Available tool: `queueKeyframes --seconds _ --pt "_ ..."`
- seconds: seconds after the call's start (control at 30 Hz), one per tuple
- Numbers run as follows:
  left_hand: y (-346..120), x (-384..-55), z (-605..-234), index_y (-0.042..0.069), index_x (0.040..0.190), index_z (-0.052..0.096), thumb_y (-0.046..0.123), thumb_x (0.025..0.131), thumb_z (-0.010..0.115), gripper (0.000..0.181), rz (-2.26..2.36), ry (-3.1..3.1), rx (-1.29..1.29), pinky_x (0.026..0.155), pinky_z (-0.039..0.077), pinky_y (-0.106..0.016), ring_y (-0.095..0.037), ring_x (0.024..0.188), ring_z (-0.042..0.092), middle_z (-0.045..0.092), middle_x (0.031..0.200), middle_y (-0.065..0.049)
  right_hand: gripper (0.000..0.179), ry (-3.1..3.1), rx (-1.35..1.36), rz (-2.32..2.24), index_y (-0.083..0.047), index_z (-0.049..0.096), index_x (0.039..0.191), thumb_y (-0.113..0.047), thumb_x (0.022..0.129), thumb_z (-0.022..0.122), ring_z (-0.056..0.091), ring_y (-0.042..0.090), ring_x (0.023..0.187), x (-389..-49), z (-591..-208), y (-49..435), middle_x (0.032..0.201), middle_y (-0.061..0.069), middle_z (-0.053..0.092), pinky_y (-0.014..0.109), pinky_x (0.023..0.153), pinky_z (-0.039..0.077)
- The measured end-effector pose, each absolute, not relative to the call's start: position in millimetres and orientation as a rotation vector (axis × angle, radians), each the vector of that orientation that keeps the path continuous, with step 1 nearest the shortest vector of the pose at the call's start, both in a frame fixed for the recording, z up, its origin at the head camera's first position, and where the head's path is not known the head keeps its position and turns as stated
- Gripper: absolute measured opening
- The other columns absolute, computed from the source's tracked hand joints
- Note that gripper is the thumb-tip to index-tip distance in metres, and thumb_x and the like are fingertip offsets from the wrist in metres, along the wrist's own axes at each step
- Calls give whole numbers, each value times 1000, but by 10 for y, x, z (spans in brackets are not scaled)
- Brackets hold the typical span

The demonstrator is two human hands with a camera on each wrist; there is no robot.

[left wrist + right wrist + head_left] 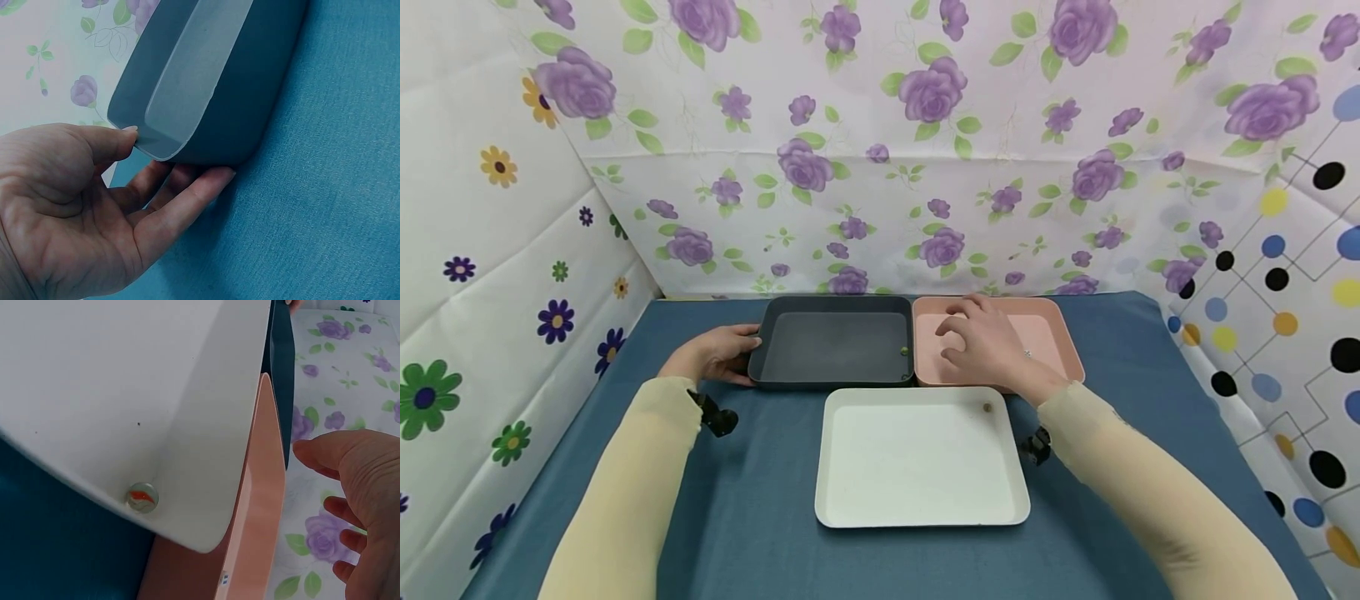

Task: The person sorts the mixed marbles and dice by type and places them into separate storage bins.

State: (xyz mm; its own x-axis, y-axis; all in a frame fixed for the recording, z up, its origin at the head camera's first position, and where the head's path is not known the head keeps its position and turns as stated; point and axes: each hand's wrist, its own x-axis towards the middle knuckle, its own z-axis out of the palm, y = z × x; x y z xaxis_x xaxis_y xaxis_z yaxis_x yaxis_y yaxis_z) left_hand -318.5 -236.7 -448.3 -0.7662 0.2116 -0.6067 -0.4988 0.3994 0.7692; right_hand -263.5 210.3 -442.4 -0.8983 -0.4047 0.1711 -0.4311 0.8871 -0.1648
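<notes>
My left hand (718, 354) grips the left end of a dark grey tray (831, 350). In the left wrist view the thumb rests on the tray's rim and the fingers touch its outer wall. A small green marble (904, 351) lies near that tray's right side. Over the pink tray (1054, 333) is my right hand (988, 346), its fingers loosely bent and nothing visible in them. Beside its wrist a small, pale marble (1027, 353) shows in the pink tray. Nearer to me, a white tray (917, 467) holds a clear marble with an orange-red swirl (142, 497) in one corner.
The dark and pink trays stand side by side at the back of the blue cloth (760, 500), close to the flowered backdrop (865, 200). The white tray sits just in front of both. Patterned sheets (1270, 317) rise along the left and right sides.
</notes>
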Motion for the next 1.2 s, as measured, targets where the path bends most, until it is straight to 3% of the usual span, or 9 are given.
queueKeyframes --seconds 0.87,1.2 --pt "-2354 -3162 -4461 23 167 11 20 115 35 58 1425 2002 -252 89 57 -54 -44 134 48 35 157 -28 25 -2845 728 349 -16 78 112 -27 90 80 35 41 140 -2404 -4274 2376 143 15 54 62 112 33" --pt "-2352 -3152 -4456 24 167 9 20 115 35 59 1437 1998 -255 90 57 -55 -45 136 45 30 159 -27 21 -2793 773 299 -16 80 109 -26 91 80 37 40 140 -2340 -4228 2416 140 14 56 63 102 42"
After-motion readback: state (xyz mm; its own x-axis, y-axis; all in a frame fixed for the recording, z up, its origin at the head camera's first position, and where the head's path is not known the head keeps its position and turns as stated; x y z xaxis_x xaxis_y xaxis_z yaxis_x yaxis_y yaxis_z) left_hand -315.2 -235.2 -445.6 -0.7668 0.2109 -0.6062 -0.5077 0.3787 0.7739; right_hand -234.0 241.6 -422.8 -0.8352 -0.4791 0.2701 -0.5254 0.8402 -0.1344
